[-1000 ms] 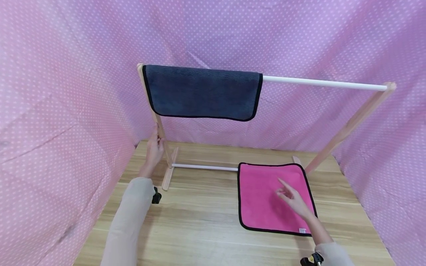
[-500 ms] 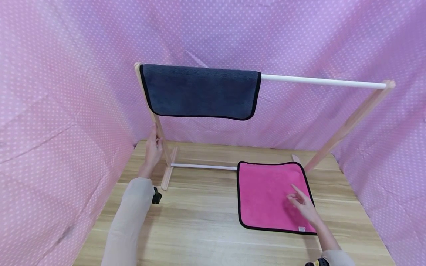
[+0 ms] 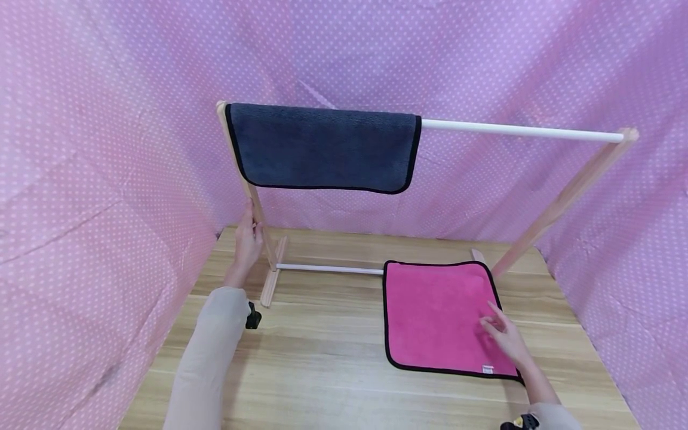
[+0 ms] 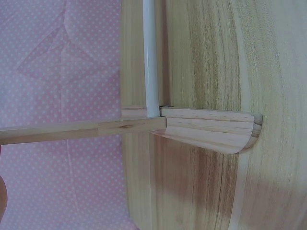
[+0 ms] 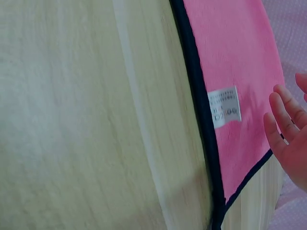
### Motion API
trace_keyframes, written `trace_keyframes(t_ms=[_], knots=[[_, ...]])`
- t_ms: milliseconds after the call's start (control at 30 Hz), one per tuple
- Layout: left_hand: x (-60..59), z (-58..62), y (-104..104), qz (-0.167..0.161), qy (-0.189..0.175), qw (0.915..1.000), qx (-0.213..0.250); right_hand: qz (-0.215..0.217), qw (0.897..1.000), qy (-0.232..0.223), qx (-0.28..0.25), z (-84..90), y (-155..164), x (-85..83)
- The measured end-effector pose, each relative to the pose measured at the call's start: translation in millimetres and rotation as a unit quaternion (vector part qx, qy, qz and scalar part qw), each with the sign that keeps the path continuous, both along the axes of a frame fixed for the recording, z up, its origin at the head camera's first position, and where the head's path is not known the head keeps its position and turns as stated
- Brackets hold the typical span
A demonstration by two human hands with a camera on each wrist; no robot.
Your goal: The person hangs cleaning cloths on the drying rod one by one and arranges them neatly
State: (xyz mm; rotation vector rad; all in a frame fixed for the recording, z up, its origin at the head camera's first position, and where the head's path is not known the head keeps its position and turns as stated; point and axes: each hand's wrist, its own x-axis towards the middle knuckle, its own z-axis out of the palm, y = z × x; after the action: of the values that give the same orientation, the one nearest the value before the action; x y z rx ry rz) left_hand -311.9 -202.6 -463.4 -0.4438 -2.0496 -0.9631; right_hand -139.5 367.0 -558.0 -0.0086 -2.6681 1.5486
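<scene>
The wooden rack (image 3: 258, 215) serves as the landmark. At its left end, the left hand (image 3: 248, 242) holds the rack's left upright, fingers wrapped about the post just above the foot (image 4: 216, 132); its grip is closed on the wood. Over the rack's top rail, hard against that left upright, hangs a dark grey cloth (image 3: 322, 146) edged in black, and to the right of it the white rail (image 3: 521, 131) runs bare to the rack's right upright (image 3: 559, 206). Beneath the rail, toward the rack's right end, a pink cloth (image 3: 435, 313) with a black border lies flat on the table (image 3: 322, 358), its far edge over the rack's lower white bar (image 3: 328, 269). The right hand (image 3: 505, 337) rests at the pink cloth's near right corner, close to the white label (image 5: 224, 106). Its grip is loose, fingers spread and relaxed, holding nothing.
</scene>
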Motion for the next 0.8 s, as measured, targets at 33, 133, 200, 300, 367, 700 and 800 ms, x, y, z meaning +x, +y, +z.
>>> trace_keyframes(t_ms=[33,133,200,300,367,700,800], knots=[[0.0,0.4,0.3,0.000,-0.002,1.0000,0.001,-0.001,1.000,-0.003,0.004,-0.5,1.8,-0.5],[0.2,1.3,0.9,-0.005,-0.010,0.9999,0.005,-0.008,1.000,0.000,0.004,-2.2,5.9,-1.6],[0.3,1.6,1.1,-0.007,-0.018,0.9998,0.007,-0.011,1.000,0.009,0.002,-3.4,7.5,-2.4],[0.5,1.4,1.2,-0.009,-0.028,0.9995,0.012,-0.016,1.000,0.025,0.006,-4.8,9.1,-3.4],[0.8,1.1,1.2,-0.009,-0.033,0.9993,0.014,-0.020,0.999,0.032,0.017,-6.3,10.8,-4.3],[0.2,-1.1,1.8,0.004,-0.018,0.9998,0.008,-0.080,0.991,0.029,0.104,-12.0,22.5,-8.7],[0.4,-0.8,1.8,0.003,-0.015,0.9999,0.005,-0.085,0.990,0.017,0.110,-11.2,23.3,-9.0]])
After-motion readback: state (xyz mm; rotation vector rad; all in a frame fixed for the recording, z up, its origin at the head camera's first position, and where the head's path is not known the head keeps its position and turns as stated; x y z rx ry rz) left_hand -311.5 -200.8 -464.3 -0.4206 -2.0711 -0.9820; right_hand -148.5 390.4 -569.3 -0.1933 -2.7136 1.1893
